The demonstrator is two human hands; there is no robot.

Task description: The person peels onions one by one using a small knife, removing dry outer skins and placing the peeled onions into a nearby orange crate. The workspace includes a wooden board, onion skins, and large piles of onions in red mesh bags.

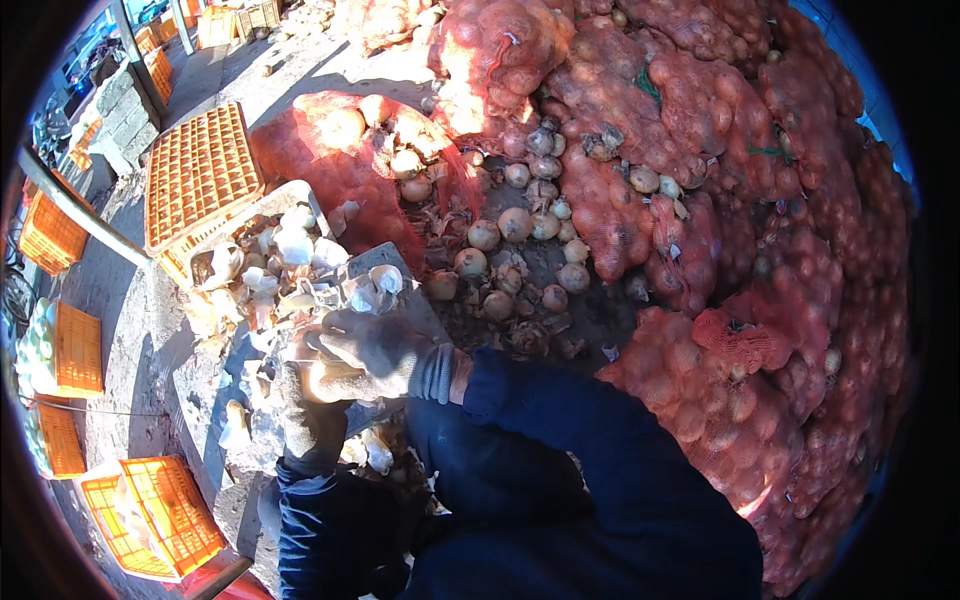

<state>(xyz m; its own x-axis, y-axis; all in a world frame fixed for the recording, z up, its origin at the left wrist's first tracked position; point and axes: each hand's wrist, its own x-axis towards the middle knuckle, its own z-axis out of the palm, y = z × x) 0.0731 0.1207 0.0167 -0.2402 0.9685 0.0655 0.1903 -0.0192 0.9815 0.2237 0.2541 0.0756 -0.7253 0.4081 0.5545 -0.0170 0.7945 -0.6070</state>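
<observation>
My right hand [379, 356], in a pale knit work glove with a grey cuff, reaches across to my left hand [311, 420], also gloved. Between them sits a rounded, sunlit onion [328, 381], largely covered by the fingers, with my left hand around it from below. Whether my right hand grips the onion or a small tool is hidden. Just beyond the hands, a peeled onion [386, 279] lies among loose skins on a grey board [420, 304]. Peeled onions and white skins [292, 244] fill an orange crate [176, 262] ahead.
Red mesh sacks of onions [697, 405] are piled high along the right. An opened sack [330, 172] spills unpeeled onions [484, 235] onto the floor. An upturned orange crate [199, 169] stands ahead left; more crates [180, 517] line the left. A metal pole [86, 206] crosses there.
</observation>
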